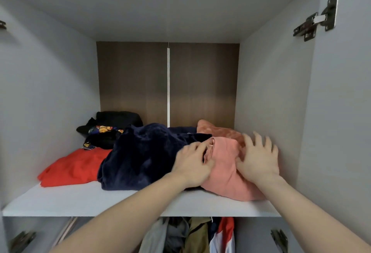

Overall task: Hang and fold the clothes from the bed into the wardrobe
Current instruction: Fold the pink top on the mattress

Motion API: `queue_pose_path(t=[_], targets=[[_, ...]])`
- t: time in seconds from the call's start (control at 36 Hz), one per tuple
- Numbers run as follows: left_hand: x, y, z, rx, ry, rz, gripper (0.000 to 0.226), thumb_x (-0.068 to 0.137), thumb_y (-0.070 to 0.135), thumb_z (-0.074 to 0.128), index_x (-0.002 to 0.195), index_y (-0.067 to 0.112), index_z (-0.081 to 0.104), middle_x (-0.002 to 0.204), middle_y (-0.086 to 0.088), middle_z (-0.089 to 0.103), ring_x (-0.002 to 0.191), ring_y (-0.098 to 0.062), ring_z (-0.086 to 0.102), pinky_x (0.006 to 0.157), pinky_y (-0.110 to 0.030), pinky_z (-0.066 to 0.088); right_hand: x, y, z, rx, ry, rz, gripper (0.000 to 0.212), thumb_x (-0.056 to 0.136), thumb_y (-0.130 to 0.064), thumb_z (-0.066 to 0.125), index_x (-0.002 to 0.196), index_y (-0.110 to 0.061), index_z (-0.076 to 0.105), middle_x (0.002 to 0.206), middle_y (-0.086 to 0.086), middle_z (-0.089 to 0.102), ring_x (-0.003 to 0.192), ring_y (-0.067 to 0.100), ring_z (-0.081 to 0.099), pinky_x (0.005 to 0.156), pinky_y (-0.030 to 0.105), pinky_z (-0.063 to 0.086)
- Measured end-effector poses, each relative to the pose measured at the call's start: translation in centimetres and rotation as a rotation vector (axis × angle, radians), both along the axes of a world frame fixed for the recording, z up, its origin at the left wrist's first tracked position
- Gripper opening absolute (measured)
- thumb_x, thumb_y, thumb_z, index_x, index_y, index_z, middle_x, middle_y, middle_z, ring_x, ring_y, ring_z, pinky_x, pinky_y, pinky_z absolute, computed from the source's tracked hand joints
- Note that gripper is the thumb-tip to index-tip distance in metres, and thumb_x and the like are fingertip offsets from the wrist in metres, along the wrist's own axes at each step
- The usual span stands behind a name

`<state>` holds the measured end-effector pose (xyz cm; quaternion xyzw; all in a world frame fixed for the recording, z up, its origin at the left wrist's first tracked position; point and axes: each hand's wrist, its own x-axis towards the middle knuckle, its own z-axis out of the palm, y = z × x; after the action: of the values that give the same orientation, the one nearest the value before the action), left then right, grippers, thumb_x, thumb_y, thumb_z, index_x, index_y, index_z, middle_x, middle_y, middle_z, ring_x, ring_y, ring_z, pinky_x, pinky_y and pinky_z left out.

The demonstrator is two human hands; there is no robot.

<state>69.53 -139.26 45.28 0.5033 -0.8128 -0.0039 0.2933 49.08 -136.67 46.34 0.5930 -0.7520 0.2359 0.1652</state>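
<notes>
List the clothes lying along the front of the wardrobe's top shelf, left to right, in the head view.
Red garment → dark blue velvety garment → pink garment, with both hands on it: left hand at its left edge, right hand spread on top.

One head-worn view faces straight into the wardrobe's upper shelf (104,198), close, at shelf height

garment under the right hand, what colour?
Salmon pink garment, under the right hand; head view.
</notes>
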Motion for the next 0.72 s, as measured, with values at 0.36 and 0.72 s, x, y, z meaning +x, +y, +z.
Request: queue_pose_path(t=[0.36, 0.72], targets=[[12.1, -0.8, -3.9, 0.026, -0.244, 0.21, 0.086, 0.083, 0.087, 0.022, 0.152, 0.039, 0.039, 0.161, 0.012, 0.033, 0.154, -0.011, 0.009, 0.121, -0.041, -0.022, 0.3, -0.4, -3.1, 0.307, -0.207, 0.151, 0.06, 0.095, -0.07, 0.029, 0.149, -0.046, 0.043, 0.16, -0.008, 0.039, 0.145, 0.024, 0.039, 0.118, 0.05, 0.027], [13.3, -0.2, -2.4, 0.176, -0.375, 0.434, 0.093, 0.082, 0.088, 0.015, 0.159, 0.037, 0.024, 0.17, 0.001, 0.005, 0.155, -0.03, -0.016, 0.114, -0.06, -0.027, 4.5, -0.4, -5.2, 0.255, -0.215, 0.234, 0.071, 0.092, -0.07, 0.014, 0.148, -0.041, 0.045, 0.148, -0.008, 0.055, 0.148, 0.028, 0.031, 0.119, 0.051, 0.013]])
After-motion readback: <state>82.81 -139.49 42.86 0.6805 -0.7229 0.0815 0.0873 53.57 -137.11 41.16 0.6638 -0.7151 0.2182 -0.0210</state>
